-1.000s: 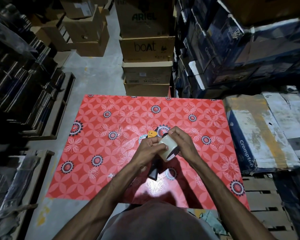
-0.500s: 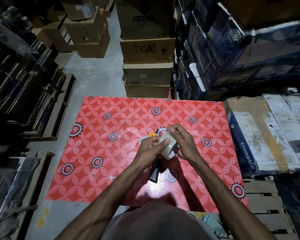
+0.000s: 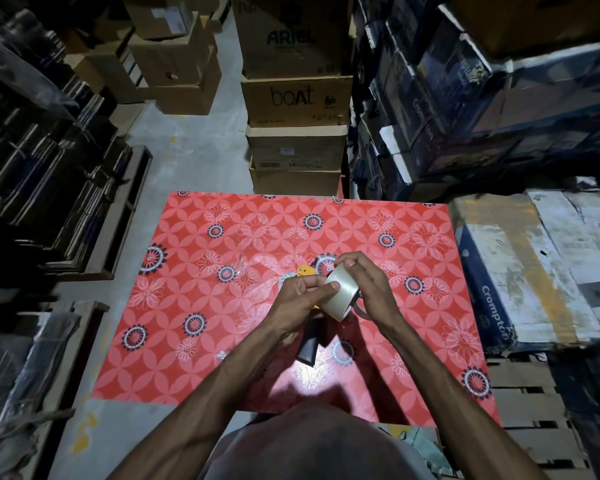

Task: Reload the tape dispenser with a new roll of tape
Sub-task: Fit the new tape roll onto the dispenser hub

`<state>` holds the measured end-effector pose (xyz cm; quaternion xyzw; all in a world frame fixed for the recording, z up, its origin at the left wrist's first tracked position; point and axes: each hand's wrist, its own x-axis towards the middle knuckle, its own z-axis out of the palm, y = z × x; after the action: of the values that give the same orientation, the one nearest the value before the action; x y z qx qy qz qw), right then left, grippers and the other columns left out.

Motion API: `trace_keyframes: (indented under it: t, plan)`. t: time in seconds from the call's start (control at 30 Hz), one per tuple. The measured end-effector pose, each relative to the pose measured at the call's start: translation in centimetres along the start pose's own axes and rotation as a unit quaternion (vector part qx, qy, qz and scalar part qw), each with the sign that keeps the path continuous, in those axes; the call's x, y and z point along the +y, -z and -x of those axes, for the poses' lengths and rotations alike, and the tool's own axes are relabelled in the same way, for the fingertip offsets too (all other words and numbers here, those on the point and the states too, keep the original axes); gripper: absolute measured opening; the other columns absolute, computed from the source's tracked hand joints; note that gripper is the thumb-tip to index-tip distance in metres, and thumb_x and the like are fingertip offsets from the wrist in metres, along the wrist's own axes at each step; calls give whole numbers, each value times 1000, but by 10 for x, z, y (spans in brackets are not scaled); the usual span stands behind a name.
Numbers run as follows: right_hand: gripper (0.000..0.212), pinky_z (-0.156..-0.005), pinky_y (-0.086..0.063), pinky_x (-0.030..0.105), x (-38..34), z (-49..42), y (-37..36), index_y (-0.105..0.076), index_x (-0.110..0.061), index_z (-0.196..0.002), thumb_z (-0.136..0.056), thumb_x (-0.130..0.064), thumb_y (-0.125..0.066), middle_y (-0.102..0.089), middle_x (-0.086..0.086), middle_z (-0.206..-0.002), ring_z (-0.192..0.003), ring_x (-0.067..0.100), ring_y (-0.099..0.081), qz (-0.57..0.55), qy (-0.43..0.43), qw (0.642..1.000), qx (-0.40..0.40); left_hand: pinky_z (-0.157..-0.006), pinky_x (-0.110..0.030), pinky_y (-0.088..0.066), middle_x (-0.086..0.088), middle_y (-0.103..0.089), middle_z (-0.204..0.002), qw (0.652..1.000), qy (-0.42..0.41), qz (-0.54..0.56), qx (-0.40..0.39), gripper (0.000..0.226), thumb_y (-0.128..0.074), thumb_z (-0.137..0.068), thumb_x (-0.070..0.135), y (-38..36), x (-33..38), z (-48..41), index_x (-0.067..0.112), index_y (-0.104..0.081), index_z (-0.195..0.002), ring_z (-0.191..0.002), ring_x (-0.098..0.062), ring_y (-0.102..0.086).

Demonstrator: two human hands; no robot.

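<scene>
Hunting the tape end

Both hands, left hand (image 3: 297, 294) and right hand (image 3: 368, 284), clamped on the tape roll (image 3: 340, 295) above the dispenser (image 3: 310, 339); probably best to pick slowly with a nail.

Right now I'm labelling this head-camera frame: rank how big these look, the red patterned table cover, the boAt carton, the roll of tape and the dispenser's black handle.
1. red patterned table cover
2. boAt carton, though it sits farther off, so it looks smaller than it really is
3. roll of tape
4. black handle, close to the roll and partly hidden by the left hand, so unsure

head camera looks steeply down, close above table (image 3: 194, 306).
</scene>
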<state>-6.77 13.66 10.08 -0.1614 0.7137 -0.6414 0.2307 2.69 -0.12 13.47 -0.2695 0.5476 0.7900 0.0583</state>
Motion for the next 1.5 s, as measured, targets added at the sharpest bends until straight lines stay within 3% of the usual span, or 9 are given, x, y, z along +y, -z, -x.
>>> trace_keyframes:
  t: [0.23, 0.47, 0.63, 0.77, 0.93, 1.13, 1.3, 1.4, 1.5]
  plan:
    - [18, -66, -47, 20, -3, -1, -2, -69, -19, -102, -101, -28, -54, -70, -17, -87, -74, 7, -62, -13, 5, 999, -31, -52, -20, -53, -5, -71, -64, 1000, -2, 5, 9, 18, -72, -93, 9, -3, 3, 3, 3, -66, -77, -53, -11, -66]
    - [21, -63, -45, 14, -6, -2, -4, -68, -11, -104, -99, -24, -53, -71, -19, -88, -73, 1, -62, -52, -4, 998, -20, -68, -31, -59, -8, -73, -80, 999, 10, 29, 10, 14, -62, -96, 4, 5, 2, 0, 4, -75, -91, -74, -16, -67]
    - [17, -66, -45, 16, -5, 1, -7, -68, -14, -104, -100, -23, -54, -69, -18, -90, -75, 3, -61, -40, 9, 999, -33, -62, -30, -47, -14, -50, -74, 998, 3, -38, 52, 35, -68, -58, 32, 3, 3, 0, 4, -65, -78, -68, -22, -50]
    - [18, -70, -45, 23, -2, 2, -9, -69, -20, -103, -101, -27, -53, -69, -11, -97, -81, 9, -61, -25, 15, 999, -40, -64, -40, -38, -1, -42, -54, 995, -17, -68, 67, 19, -65, -58, 35, 3, 4, -3, 19, -55, -51, -59, -19, -40]
    - [18, -78, -44, 34, -5, 0, -8, -73, -34, -97, -99, -38, -55, -69, 0, -102, -87, 18, -60, -6, 34, 998, -51, -70, -42, -41, 2, -53, -53, 996, -17, -47, 68, 25, -68, -58, 39, 1, 5, -4, 19, -59, -46, -59, -20, -49]
    - [19, -79, -44, 36, -7, 1, -5, -74, -39, -94, -98, -40, -55, -69, -8, -101, -88, 18, -60, 9, 42, 997, -57, -61, -31, -40, 1, -55, -52, 999, -6, -16, 51, 21, -67, -69, 21, -1, -1, 0, 16, -65, -48, -50, -14, -51]
    - [23, -85, -47, 37, -1, 3, -7, -72, -19, -100, -100, -33, -54, -70, 0, -102, -95, 17, -63, 19, 49, 996, -67, -63, -30, -47, -16, -65, -74, 1000, -3, -15, 23, 40, -93, -68, 40, 4, -5, 0, 6, -71, -73, -69, -25, -58]
    - [32, -73, -49, 28, -4, 1, -7, -71, -3, -108, -103, -28, -52, -69, 18, -102, -86, 16, -63, -5, 12, 998, -60, -58, -26, -49, -14, -66, -73, 999, -2, 4, 34, 40, -81, -82, 36, 1, -1, 2, -1, -70, -87, -62, -21, -60]
    - [36, -64, -49, 17, -6, -3, -6, -68, 4, -116, -109, -25, -48, -72, 8, -98, -75, 3, -66, -35, -24, 999, 0, -61, -27, -50, -15, -68, -82, 999, 4, 19, 29, 25, -63, -101, 22, -2, 4, 2, 0, -73, -96, -66, -19, -62]
